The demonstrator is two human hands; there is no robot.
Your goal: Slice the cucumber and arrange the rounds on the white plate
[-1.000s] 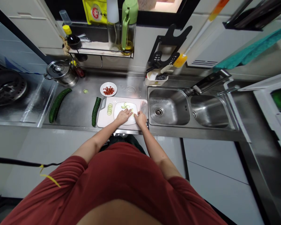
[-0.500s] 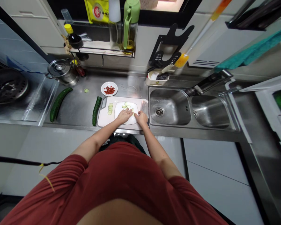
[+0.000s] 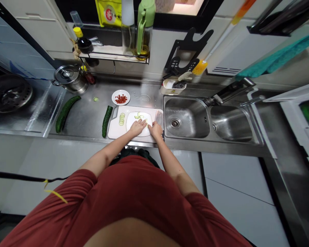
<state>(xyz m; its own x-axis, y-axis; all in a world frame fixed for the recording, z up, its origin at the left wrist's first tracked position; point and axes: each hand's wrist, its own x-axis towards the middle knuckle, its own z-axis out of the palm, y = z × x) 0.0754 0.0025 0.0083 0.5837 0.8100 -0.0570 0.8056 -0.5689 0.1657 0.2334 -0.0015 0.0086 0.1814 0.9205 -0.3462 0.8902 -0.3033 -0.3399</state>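
A white, rounded-square plate (image 3: pixel 130 120) lies on a pale cutting board (image 3: pixel 114 132), with thin cucumber slices (image 3: pixel 138 115) toward its far side. Over the plate reaches my left hand (image 3: pixel 137 127), fingers stretched out, the tips touching a pale slice near the right side. My right hand (image 3: pixel 156 130) pinches at the plate's right edge; a cucumber slice seems to be between its fingertips, mostly hidden. Partly beneath that hand, a knife (image 3: pixel 159 116) lies along the board's right end. Overlapping cucumber slices (image 3: pixel 122 119) form a row on the board left of the plate.
Left of the board lie a cut cucumber (image 3: pixel 107 121) and a longer whole cucumber (image 3: pixel 66 114). Behind stands a small plate of chopped red pieces (image 3: pixel 121 98). A lidded pot (image 3: pixel 70 79) is at the back left, a double sink (image 3: pixel 186 118) to the right.
The view has shifted very slightly. Both hands stay at the plate in nearly the same pose, and the slices look unmoved.
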